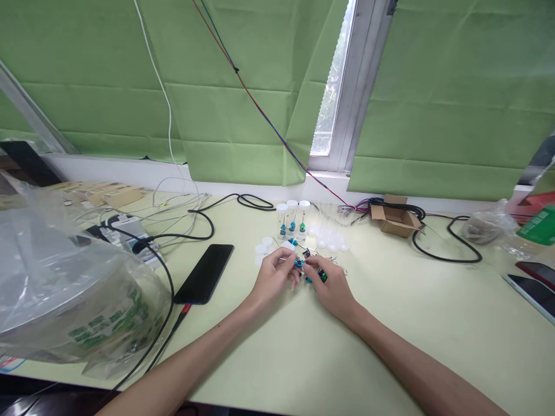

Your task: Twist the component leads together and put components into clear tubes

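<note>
Both hands meet over a small heap of little coloured parts (313, 271) on the pale green table (390, 312). My left hand (275, 274) pinches a small blue part (298, 263) between thumb and fingers. My right hand (332, 286) rests on the heap, fingertips touching the blue part, with a green piece (323, 277) by its knuckles. Behind the hands stand three clear vials with white caps (292, 219), holding blue and green parts. Several loose white caps (264, 248) lie to their left and empty clear vials (332, 228) to their right.
A black phone (204, 273) lies left of my hands, with black cables (173, 237) looping around it. A large plastic bag (65, 283) fills the left side. An open cardboard box (394, 216) and more cable sit at the back right; tablets (533, 286) lie at the right edge.
</note>
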The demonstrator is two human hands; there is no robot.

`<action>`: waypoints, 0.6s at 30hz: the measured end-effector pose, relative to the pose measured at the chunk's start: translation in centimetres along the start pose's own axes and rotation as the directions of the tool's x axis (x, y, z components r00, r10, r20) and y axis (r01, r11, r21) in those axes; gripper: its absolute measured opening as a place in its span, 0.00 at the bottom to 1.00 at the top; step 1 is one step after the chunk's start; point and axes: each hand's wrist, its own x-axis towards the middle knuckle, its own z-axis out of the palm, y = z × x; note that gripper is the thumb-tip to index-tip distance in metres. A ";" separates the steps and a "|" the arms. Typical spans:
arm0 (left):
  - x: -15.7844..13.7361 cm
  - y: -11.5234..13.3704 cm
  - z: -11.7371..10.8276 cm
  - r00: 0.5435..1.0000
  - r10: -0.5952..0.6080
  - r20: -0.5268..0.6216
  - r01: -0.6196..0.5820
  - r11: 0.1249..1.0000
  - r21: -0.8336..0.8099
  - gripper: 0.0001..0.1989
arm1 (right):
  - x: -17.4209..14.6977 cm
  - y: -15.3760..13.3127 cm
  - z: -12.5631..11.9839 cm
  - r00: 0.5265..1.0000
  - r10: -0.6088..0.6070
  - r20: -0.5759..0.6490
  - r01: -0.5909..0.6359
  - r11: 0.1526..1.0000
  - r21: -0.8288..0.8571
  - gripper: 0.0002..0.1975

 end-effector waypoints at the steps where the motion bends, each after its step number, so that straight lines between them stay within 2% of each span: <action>1: 0.0 0.0 0.0 1.000 0.000 0.003 0.000 1.000 0.002 0.12 | 0.0 0.0 0.0 1.000 -0.002 0.004 0.002 1.000 -0.009 0.08; 11: -0.1 0.0 0.2 1.000 -0.002 0.017 0.002 1.000 -0.008 0.12 | 0.3 -0.2 -0.1 0.999 -0.026 0.028 0.028 0.998 -0.054 0.19; 16: 0.1 -0.1 0.1 1.000 -0.014 -0.016 0.013 0.999 -0.035 0.12 | 0.1 -0.5 -0.1 1.000 0.014 -0.002 -0.014 1.000 -0.001 0.07; 18: 0.1 -0.2 0.0 1.000 -0.011 -0.024 0.010 0.999 -0.040 0.12 | 0.1 -0.6 -0.1 1.000 0.007 -0.001 -0.007 1.000 0.019 0.07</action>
